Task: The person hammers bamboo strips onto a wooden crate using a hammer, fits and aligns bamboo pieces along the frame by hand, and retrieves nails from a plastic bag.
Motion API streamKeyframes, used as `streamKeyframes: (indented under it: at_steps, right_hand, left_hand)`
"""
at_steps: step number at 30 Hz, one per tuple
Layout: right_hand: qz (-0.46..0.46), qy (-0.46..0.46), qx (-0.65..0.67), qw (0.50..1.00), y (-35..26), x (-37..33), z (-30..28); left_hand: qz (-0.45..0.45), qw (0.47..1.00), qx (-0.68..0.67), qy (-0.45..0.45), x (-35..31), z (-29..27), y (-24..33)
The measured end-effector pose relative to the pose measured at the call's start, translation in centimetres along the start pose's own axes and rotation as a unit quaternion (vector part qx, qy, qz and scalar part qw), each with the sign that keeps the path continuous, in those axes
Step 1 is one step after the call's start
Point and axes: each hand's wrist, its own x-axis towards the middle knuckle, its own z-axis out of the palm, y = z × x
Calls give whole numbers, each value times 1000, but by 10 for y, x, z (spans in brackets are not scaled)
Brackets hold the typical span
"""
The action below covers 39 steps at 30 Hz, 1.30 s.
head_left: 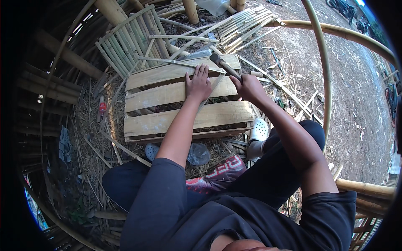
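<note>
In front of me is a low slatted wooden bench or crate top (pixel 163 121) made of pale boards with gaps between them. My left hand (pixel 199 83) lies on its far boards with fingers stretched out, pressing near the crossing of two thin bamboo strips. One bamboo strip (pixel 171 61) runs along the far edge; another strip (pixel 214 87) slants from under the hand. My right hand (pixel 250 88) is wrapped round the handle of a hammer (pixel 228 68). The dark hammer head is raised toward the far right corner of the boards, right of my left hand.
Finished-looking bamboo slat panels (pixel 130 42) lean at the far left, and a bundle of strips (pixel 247 27) lies at the far right. A curved bamboo pole (pixel 324 67) rises on the right. A bottle with a red label (pixel 102 106) and scattered strips lie on the straw-covered ground.
</note>
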Motion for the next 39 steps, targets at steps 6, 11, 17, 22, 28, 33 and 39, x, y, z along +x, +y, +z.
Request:
streamKeyframes:
  at_steps: [6, 11, 17, 22, 28, 33, 39]
  right_hand:
    - [-76, 76, -8, 994, -11, -8, -14]
    - [0, -6, 5, 1000, -13, 1, 1]
    - [-9, 6, 21, 1000, -3, 3, -3]
    - [5, -15, -37, 999, 7, 4, 11]
    - [-160, 137, 35, 977, -7, -9, -12]
    - [52, -30, 21, 998, 2, -2, -13]
    - [-15, 37, 17, 999, -3, -4, -22]
  left_hand:
    - [15, 999, -24, 25, 6, -3, 8]
    - [7, 1000, -7, 29, 2, 6, -4]
    - [6, 999, -22, 29, 3, 5, 4]
    - [6, 1000, -5, 17, 1, 7, 0]
    - [-1, 1000, -10, 11, 2, 4, 0]
    - [6, 999, -32, 11, -2, 2, 4]
    - [11, 1000, -10, 23, 1, 6, -1]
